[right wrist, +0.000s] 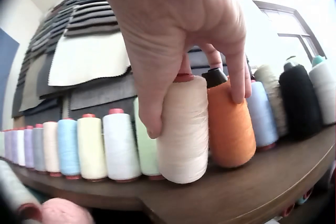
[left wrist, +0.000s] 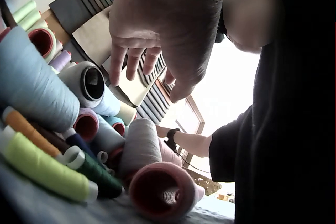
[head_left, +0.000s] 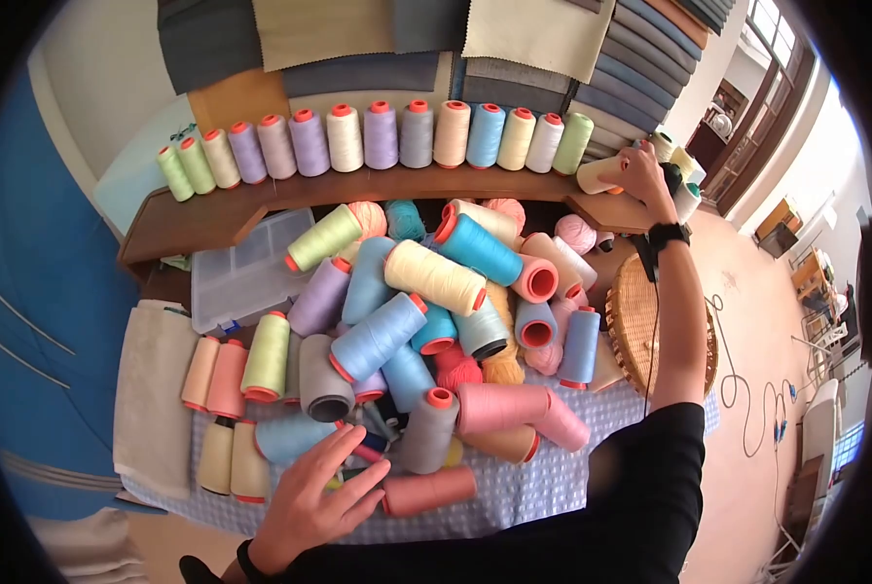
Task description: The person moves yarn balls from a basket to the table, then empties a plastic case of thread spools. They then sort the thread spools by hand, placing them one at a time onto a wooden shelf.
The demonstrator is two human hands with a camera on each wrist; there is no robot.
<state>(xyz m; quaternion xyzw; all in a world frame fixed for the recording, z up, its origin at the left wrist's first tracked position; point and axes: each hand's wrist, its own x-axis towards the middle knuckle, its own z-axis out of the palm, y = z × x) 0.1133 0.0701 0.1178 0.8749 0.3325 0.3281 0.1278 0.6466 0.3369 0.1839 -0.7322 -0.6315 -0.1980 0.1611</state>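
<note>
My right hand (head_left: pixel 642 170) grips a cream thread cone (right wrist: pixel 184 134) near the right end of the wooden shelf. In the right wrist view the thumb lies along the cone's left side, and the other fingers reach over behind it. One fingertip overlaps an orange thread cone (right wrist: pixel 231 124) standing beside it. The left hand (head_left: pixel 319 496) hovers with spread fingers over the front of a heap of thread cones. Below it are a dark pink cone (head_left: pixel 430 491) and a grey cone (head_left: pixel 428 433); the left wrist view shows a yellow-green thread tube (left wrist: pixel 47 169) too.
A row of upright thread cones (head_left: pixel 381 136) lines the curved shelf (head_left: pixel 358 187), with fabric swatches (head_left: pixel 533 34) hanging behind. A clear plastic box (head_left: pixel 236 282) sits left of the heap, and a wicker basket (head_left: pixel 635 321) stands at right. Checked cloth (head_left: pixel 533 487) covers the table.
</note>
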